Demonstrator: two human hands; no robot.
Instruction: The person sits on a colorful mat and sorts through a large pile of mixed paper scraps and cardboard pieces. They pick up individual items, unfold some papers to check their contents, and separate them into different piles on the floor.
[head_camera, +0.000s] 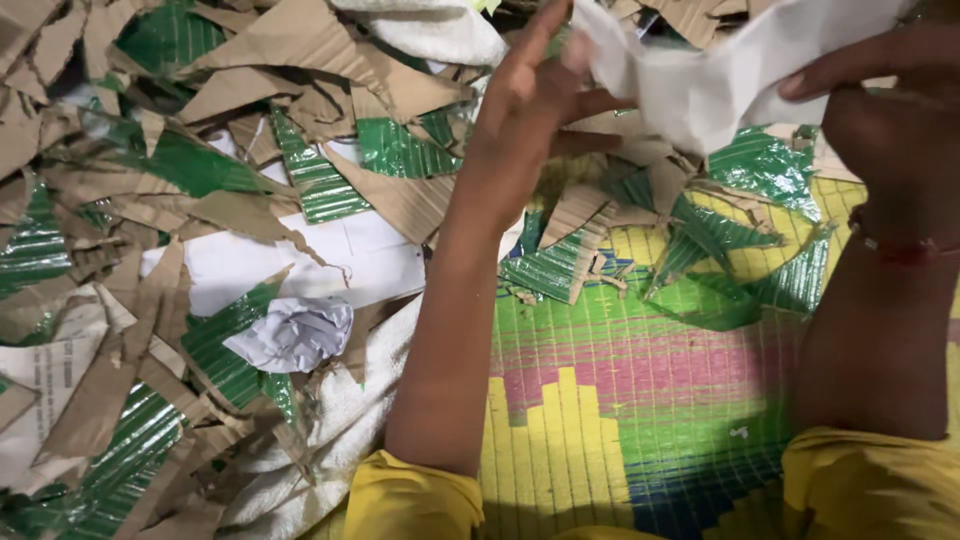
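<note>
Both my hands hold one crumpled sheet of white paper up near the top of the view. My left hand pinches its left edge, fingers spread upward. My right hand grips the right side of the sheet; a thin red band circles that wrist. Yellow sleeves show at the bottom. Under the hands lie torn scraps of brown cardboard and green foil-faced pieces.
A crumpled ball of white paper rests among the scraps at lower left. A woven mat in yellow, green and pink stripes covers the floor at the right. A white woven sack lies beside my left forearm. Flat white sheets lie under the scraps.
</note>
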